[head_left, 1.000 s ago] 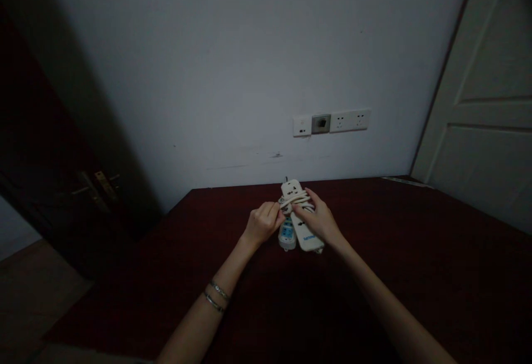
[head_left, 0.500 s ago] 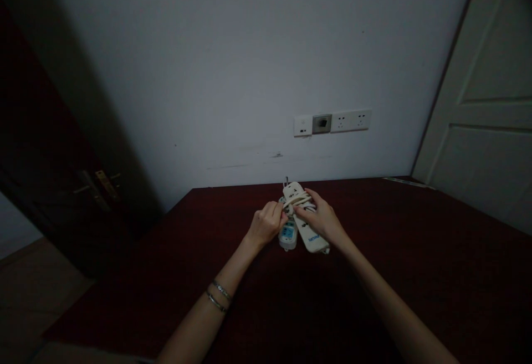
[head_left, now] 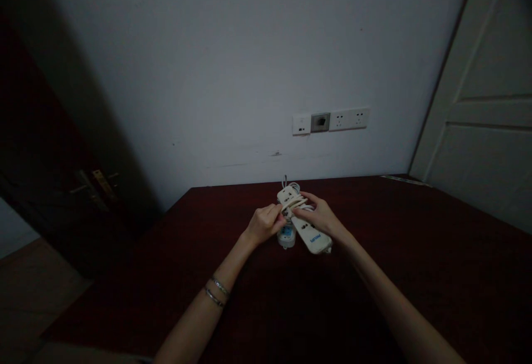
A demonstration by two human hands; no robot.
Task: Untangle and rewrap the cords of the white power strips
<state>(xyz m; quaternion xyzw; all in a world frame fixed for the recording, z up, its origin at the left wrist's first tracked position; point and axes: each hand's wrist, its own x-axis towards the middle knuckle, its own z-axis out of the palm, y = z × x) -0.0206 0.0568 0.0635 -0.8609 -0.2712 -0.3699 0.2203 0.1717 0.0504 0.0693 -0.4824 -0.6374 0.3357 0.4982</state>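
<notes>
A white power strip (head_left: 310,235) lies slanted over the dark red table (head_left: 415,264), with its cream cord (head_left: 296,202) wound around its far end. My right hand (head_left: 320,217) grips the strip from the right side. My left hand (head_left: 264,223) is closed, pinching the cord at the strip's left edge. Beneath the strip a second strip with a blue label (head_left: 286,236) shows between my hands. Two thin bracelets (head_left: 216,291) sit on my left wrist.
A row of wall sockets (head_left: 330,121) is set in the white wall above the table's far edge. A dark wooden door with a metal handle (head_left: 97,182) stands at the left. A white panelled door (head_left: 490,114) is at the right.
The white strip has turned so that its near end points further right and its far end further left. Both hands stay on the strip and cord.
</notes>
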